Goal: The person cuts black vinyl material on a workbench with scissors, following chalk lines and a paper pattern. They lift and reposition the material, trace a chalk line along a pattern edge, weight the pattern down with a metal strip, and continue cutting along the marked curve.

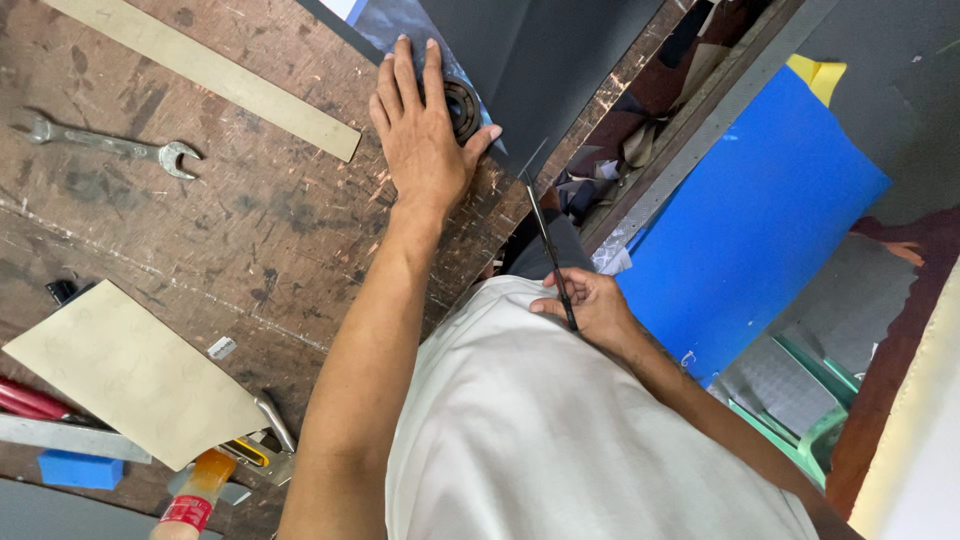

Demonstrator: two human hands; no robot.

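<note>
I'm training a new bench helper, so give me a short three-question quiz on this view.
1. True or false: the left hand lies flat on the dark sheet.
2. What does the right hand hold? A) wrench B) thin blade C) hammer
3. Which tool lies at the bench's far left?

Key:
1. True; it also covers a round bearing.
2. B, the thin blade, tip at the sheet's edge.
3. The wrench.

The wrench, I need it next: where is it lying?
The wrench lies on the worn wooden bench top at the head view's upper left, beside the long tan strip.
</note>
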